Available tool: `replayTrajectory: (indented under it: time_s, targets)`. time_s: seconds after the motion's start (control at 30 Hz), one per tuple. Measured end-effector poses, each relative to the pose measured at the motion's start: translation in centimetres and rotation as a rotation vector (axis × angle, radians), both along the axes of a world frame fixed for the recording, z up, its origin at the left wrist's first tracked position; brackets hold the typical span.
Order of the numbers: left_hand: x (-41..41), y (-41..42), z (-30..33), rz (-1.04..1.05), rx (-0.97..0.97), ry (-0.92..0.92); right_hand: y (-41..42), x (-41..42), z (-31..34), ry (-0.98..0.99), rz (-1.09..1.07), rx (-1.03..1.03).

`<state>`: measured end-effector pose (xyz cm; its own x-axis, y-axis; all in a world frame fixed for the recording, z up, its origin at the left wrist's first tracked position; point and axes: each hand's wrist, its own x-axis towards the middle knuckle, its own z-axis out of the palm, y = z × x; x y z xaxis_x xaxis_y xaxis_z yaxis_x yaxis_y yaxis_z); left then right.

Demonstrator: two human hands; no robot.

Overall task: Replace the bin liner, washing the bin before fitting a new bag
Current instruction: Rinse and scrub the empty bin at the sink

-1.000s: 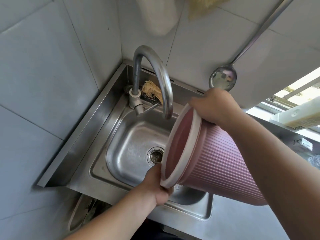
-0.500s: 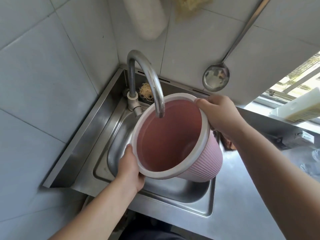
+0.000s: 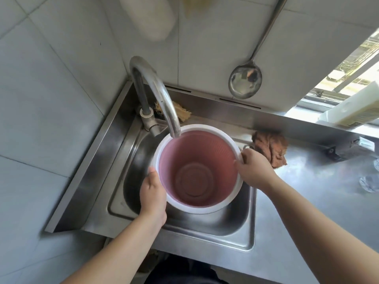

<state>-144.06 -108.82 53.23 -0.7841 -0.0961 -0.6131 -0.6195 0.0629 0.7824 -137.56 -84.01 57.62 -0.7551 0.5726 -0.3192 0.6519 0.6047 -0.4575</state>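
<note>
with the left hand point(image 3: 152, 194) curled closed on the near-left rim and the right hand point(image 3: 253, 171) pinching the right rim, the pink bin point(image 3: 196, 171) sits upright between them in the sink point(image 3: 242, 232); best keep its mouth under the faucet point(image 3: 162, 101) spout beyond the left knuckles before running water.

One head view looks steeply down (close) onto the sink point(image 3: 249, 232)
</note>
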Motion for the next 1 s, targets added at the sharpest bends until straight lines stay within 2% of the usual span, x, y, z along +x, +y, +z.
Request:
replayTrajectory:
  time_s: [0.3, 0.47, 0.6, 0.67, 0.8, 0.9, 1.0]
  targets:
    - [0.2, 2.3, -3.5, -0.151, -0.165, 0.037, 1.5, 1.6, -4.2, -0.157, -0.049, -0.02]
    - [-0.4, 2.4, -4.5, -0.183, -0.195, 0.03, 1.6, 1.9, -5.3, -0.086, -0.109, -0.073]
    - [-0.5, 1.7, -5.0, -0.193, -0.186, 0.005, 2.3, 2.0, -5.7, -0.028, -0.058, -0.06]
    - [-0.3, 1.2, -5.3, -0.195, -0.198, 0.014, 3.4, 2.1, -5.9, 0.011, -0.065, 0.003]
    - [-0.1, 0.9, -6.0, -0.194, -0.225, 0.029, 7.2, 2.0, -6.6, 0.022, -0.05, 0.307]
    - [-0.1, 0.9, -6.2, -0.196, -0.225, 0.032, 10.5, 1.7, -7.4, -0.115, 0.029, 0.444]
    - [-0.2, 0.9, -6.1, -0.191, -0.239, 0.035, 12.8, 1.4, -8.7, -0.291, 0.075, 0.471]
